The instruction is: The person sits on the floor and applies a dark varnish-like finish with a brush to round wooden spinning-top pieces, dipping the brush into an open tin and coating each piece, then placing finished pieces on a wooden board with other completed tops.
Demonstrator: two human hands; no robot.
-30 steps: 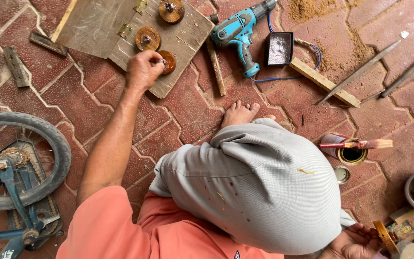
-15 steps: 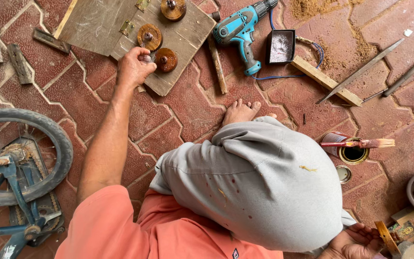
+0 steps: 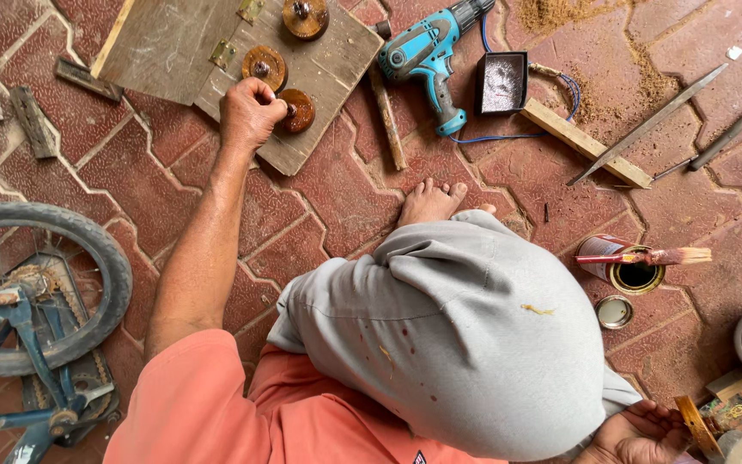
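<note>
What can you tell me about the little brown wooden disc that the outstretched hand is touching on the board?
The wooden disc is small, round and glossy reddish brown, as if varnished, with a dark metal bolt or peg standing at its centre. It lies flat on the near corner of a grey, weathered wooden board. The left hand is closed at its left edge, fingers at the rim. Two similar discs lie further up the board, apart from it.
</note>
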